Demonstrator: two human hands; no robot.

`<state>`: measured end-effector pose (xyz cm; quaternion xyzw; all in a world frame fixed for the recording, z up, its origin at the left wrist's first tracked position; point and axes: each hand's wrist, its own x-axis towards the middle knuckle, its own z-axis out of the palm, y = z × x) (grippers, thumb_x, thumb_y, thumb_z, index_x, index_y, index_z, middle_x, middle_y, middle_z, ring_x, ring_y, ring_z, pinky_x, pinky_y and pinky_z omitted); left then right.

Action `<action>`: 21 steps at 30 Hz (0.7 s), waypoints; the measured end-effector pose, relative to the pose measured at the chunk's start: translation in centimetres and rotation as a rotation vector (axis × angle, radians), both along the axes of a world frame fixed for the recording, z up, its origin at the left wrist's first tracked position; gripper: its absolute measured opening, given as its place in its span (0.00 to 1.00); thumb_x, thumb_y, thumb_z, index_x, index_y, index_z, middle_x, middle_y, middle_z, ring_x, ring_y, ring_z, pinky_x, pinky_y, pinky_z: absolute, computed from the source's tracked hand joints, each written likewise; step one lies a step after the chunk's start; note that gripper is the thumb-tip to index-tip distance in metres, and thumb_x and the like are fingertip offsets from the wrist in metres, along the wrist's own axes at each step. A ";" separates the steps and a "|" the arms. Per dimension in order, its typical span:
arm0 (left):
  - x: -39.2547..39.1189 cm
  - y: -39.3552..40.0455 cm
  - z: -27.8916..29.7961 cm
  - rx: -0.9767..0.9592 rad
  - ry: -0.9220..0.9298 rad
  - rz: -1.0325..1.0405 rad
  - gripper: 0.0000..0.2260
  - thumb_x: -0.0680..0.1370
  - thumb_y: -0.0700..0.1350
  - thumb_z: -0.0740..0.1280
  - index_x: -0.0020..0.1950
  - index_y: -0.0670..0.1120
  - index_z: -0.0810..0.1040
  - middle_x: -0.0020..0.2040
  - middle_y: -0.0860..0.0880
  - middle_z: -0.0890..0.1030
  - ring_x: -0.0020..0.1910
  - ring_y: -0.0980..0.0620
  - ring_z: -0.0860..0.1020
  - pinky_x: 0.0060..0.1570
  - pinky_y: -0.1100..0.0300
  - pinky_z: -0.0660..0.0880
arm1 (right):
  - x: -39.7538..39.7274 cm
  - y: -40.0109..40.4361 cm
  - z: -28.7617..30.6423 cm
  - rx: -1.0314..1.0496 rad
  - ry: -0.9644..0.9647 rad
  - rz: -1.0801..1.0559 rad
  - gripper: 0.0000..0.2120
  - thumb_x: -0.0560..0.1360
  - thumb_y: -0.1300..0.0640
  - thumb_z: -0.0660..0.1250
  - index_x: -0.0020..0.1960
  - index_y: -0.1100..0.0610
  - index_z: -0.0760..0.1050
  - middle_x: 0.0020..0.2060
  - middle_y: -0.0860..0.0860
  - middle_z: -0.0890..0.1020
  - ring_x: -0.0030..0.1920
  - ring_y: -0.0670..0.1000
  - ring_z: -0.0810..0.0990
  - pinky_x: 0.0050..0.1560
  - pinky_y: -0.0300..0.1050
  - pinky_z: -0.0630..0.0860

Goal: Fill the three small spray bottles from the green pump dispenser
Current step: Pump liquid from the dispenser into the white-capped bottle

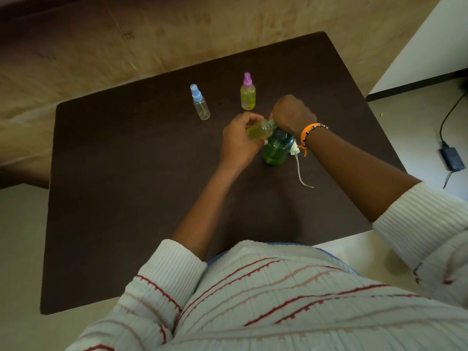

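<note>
The green pump dispenser [277, 149] stands mid-table. My right hand [292, 114] covers its top from above, fingers curled over the pump head, which is hidden. My left hand [240, 140] holds an uncapped small bottle [259, 129] tilted against the dispenser's top; it holds yellow liquid. A bottle with a pink cap [248, 93] stands farther back, filled with yellow liquid. Left of it stands a blue-capped bottle [200, 103], clear and nearly empty.
A white spray head with its dip tube [298, 163] lies on the dark table [126, 173] just right of the dispenser. A black power adapter and cable [452, 158] lie on the floor at the far right.
</note>
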<state>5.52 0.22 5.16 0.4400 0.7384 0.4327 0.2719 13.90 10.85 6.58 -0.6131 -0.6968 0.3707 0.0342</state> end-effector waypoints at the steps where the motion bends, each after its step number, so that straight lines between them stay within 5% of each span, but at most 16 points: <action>1: 0.0 0.0 0.0 0.000 0.002 -0.003 0.17 0.63 0.34 0.75 0.50 0.46 0.79 0.49 0.49 0.82 0.49 0.54 0.80 0.48 0.63 0.76 | 0.1 0.0 0.1 0.012 -0.008 0.019 0.18 0.78 0.55 0.57 0.64 0.59 0.76 0.64 0.61 0.76 0.63 0.64 0.75 0.61 0.53 0.70; 8: 0.1 -0.1 0.4 0.024 0.011 -0.008 0.17 0.64 0.35 0.75 0.50 0.46 0.79 0.49 0.49 0.82 0.49 0.53 0.80 0.51 0.57 0.77 | -0.3 0.7 0.5 -0.146 0.027 0.051 0.19 0.80 0.65 0.53 0.68 0.68 0.71 0.66 0.65 0.73 0.67 0.64 0.72 0.66 0.52 0.70; 21: 0.3 -0.2 0.2 0.010 0.047 0.006 0.18 0.63 0.35 0.75 0.51 0.45 0.79 0.49 0.49 0.82 0.48 0.54 0.80 0.46 0.67 0.74 | 0.1 0.9 -0.8 -0.016 0.020 0.050 0.18 0.77 0.59 0.56 0.62 0.62 0.77 0.62 0.63 0.77 0.61 0.65 0.76 0.60 0.54 0.72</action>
